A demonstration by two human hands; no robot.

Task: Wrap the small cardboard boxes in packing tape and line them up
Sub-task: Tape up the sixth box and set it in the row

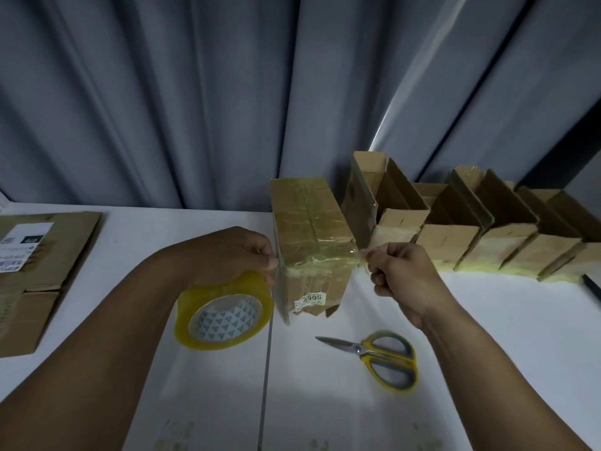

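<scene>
A small cardboard box [312, 242] wrapped in clear yellowish tape stands at the middle of the white table [487, 336]. My left hand [237, 255] grips a yellow roll of packing tape [224, 312] against the box's left side. My right hand [400, 275] pinches a bunched strip of tape at the box's right front corner. A row of several taped boxes [471, 229] with open top flaps lines up to the right, along the curtain.
Yellow-and-grey scissors [380, 356] lie on the table in front of the box, near my right forearm. Flattened cardboard [35, 271] with a white label lies at the left edge. A grey curtain [195, 92] hangs behind. A dark object [592, 288] lies at the far right.
</scene>
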